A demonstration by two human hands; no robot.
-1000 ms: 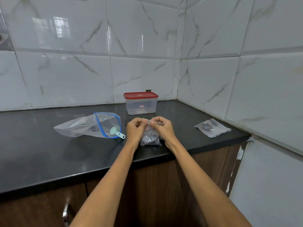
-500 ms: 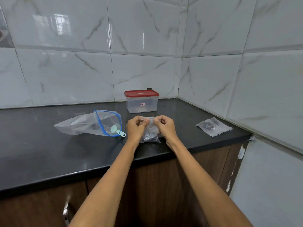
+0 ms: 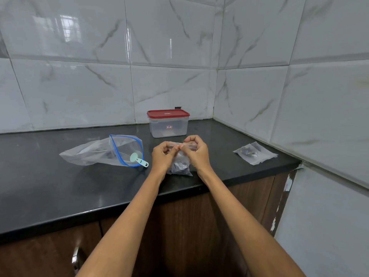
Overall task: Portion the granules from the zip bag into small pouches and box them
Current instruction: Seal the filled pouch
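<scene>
Sealing step: left hand (image 3: 162,155) and right hand (image 3: 196,151) fingers pinch the filled pouch's (image 3: 179,166) top, just in front of the box (image 3: 168,124); next, open box lid, drop pouch in.

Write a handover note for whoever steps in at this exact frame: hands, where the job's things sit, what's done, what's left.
Left hand and right hand both pinch the top edge of a small pouch holding dark granules, its bottom at the front of the counter.
Zip bag lies open to the left, a mint scoop at its mouth.
Another filled pouch lies on the right.
Box stands at the back, red lid on.
Done: two pouches filled.
Left: seal this pouch, then box both.
</scene>
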